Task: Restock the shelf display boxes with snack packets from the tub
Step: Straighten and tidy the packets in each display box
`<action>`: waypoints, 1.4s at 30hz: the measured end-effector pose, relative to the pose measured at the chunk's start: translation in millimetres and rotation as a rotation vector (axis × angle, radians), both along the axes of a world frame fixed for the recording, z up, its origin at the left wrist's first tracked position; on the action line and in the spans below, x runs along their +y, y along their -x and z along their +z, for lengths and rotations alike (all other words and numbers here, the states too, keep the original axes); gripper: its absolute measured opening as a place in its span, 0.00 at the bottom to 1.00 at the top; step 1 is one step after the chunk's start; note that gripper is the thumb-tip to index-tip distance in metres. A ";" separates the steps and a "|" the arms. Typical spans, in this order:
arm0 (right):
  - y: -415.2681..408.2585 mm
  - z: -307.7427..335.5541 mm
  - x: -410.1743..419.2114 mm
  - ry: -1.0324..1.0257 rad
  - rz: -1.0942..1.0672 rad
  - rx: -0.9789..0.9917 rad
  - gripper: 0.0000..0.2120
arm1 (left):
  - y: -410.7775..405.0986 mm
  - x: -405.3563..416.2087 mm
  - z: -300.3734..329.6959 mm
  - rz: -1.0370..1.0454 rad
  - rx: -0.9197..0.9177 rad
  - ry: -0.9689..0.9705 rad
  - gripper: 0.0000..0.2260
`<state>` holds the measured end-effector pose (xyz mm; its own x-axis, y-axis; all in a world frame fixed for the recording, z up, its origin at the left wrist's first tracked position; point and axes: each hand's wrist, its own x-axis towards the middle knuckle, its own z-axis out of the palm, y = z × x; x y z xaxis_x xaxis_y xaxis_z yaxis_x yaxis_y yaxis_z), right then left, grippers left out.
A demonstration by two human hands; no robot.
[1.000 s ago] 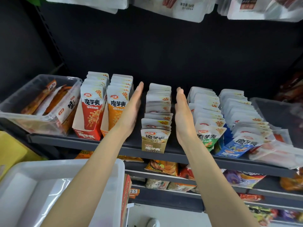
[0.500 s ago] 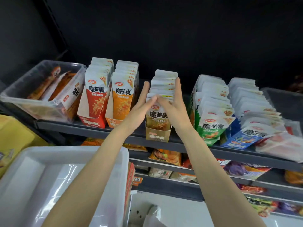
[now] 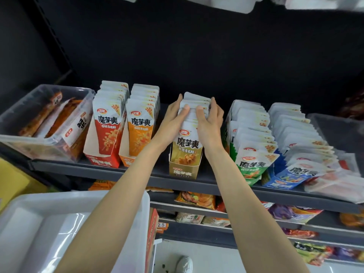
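A tan display box [image 3: 183,171] stands on the dark shelf [image 3: 149,177], filled with a row of white-and-tan snack packets [image 3: 187,146]. My left hand [image 3: 173,123] grips the left side of that row, thumb on the packet tops. My right hand [image 3: 209,123] grips the right side the same way. To the left stand a red box [image 3: 104,134] and an orange box [image 3: 138,134], both full and upright. On the right, green packets [image 3: 250,154] and blue packets [image 3: 291,154] lean forward. The white tub [image 3: 137,200] sits at lower left; its visible inside holds no packets.
A clear bin [image 3: 47,123] of orange snacks sits at the shelf's left end, another clear bin [image 3: 338,133] at the right. Lower shelves [image 3: 197,229] carry mixed packets and a 2.5 price tag. A yellow object [image 3: 11,182] shows at far left. A shoe [image 3: 184,263] is on the floor.
My hands went from flat beside the slumped tan packets to closing on them; the row now stands upright and bunched. The view shifted slightly.
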<state>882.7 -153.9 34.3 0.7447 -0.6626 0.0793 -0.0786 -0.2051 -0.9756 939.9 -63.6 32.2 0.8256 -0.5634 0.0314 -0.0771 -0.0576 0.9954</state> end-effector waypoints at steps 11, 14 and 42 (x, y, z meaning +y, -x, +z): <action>-13.1 10.6 -5.8 -0.119 -0.069 0.005 0.05 | -14.3 -11.6 3.6 0.165 -0.035 -0.067 0.08; -3.1 13.7 -2.2 -0.171 -0.013 -0.036 0.12 | -11.1 -4.5 1.6 0.172 0.004 -0.039 0.15; 8.3 33.2 -14.2 0.015 0.037 0.108 0.21 | -14.0 29.4 20.1 0.145 -0.107 -0.111 0.19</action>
